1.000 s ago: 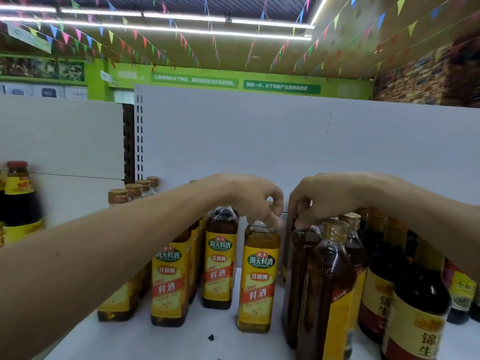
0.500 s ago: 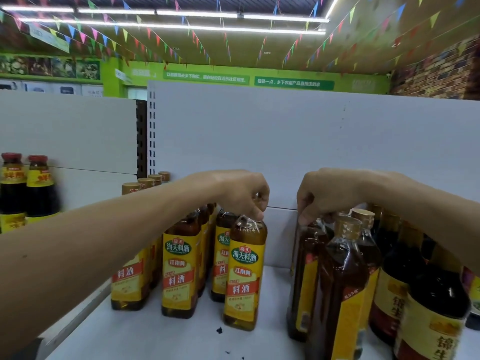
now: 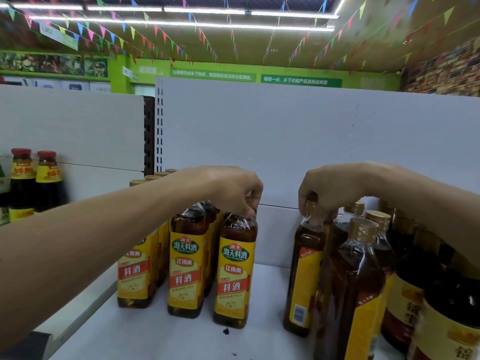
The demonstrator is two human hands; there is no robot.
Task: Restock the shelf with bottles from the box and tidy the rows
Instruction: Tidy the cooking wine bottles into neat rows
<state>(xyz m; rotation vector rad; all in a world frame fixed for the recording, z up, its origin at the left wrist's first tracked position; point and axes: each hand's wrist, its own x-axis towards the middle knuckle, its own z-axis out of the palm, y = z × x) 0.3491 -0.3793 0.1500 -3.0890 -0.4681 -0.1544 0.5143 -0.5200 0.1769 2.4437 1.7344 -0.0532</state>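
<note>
On the white shelf [image 3: 270, 284] stand rows of yellow-labelled cooking wine bottles. My left hand [image 3: 231, 190] grips the cap of the front cooking wine bottle [image 3: 235, 271], which stands upright beside its neighbour [image 3: 185, 268] in the left group. My right hand [image 3: 327, 193] grips the top of another cooking wine bottle [image 3: 304, 276] at the left edge of the right group, with its label side turned toward me. A gap of bare shelf separates the two held bottles.
Dark soy sauce bottles [image 3: 413, 302] crowd the right front. Two red-capped sauce bottles [image 3: 35, 180] stand on the neighbouring shelf at far left. The white back panel [image 3: 285, 141] rises behind the rows. A small dark speck [image 3: 226, 331] lies on the shelf front.
My left hand has slid its bottle leftward up against the left group. My right hand has stayed on the bottle at the right, and the gap between the two has widened.
</note>
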